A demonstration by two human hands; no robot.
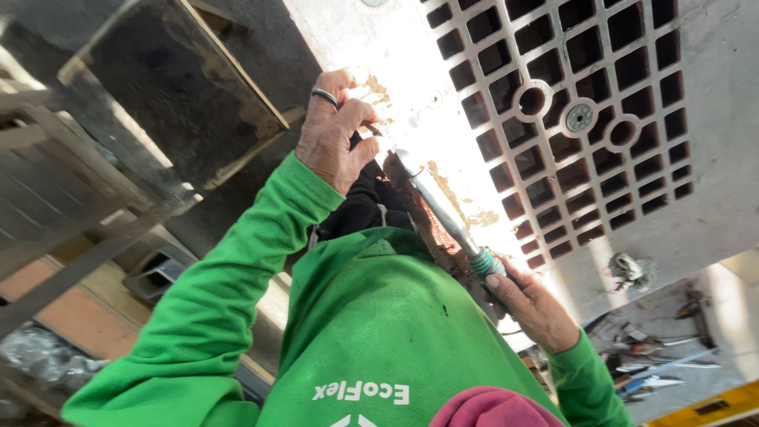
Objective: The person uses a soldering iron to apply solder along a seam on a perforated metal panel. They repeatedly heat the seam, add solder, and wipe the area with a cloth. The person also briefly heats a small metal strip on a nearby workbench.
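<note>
Chisel [443,212] runs from centre toward 5 o'clock, a steel shaft with a green grip lying against the rusty edge of the white panel [411,87]. Right hand [531,304] is wrapped around the grip. Left hand [336,134] (ring on one finger) pinches the tip at 12 o'clock. Grille [577,111] sits at 2 o'clock.
</note>
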